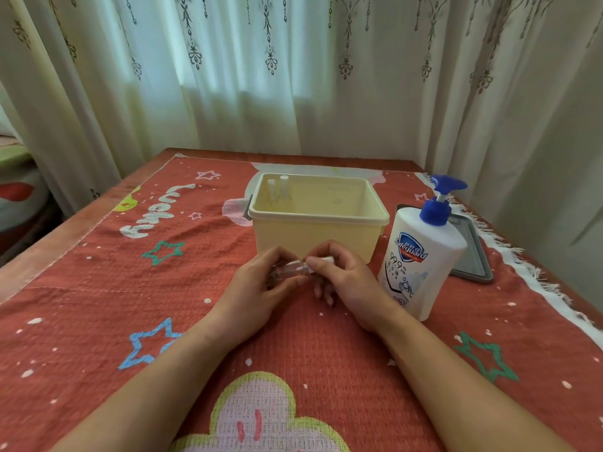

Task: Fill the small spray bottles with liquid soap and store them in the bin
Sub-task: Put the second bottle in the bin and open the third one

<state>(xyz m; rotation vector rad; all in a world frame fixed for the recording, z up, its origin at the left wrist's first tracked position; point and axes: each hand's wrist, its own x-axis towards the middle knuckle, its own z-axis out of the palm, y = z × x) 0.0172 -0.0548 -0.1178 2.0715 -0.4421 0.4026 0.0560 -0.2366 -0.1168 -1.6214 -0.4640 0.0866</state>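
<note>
Both hands [305, 282] grip a spray bottle [290, 267] beside Safeguard "99.9%" soap [421, 256].

Clear glossy plastic spray bottle [291, 268] showing between hands. Cream bin [318, 216] looking smooth, matt plastic. Soap bottle [421, 265] appearing glossy white plastic, blue pump. Red tablecloth [130, 305] showing rough woven weave. Curtains [293, 70] hanging as sheer fabric.

Home room, patterned sheer curtains [261, 76] at a window, cartoon-print red cloth [98, 305] over a table
</note>
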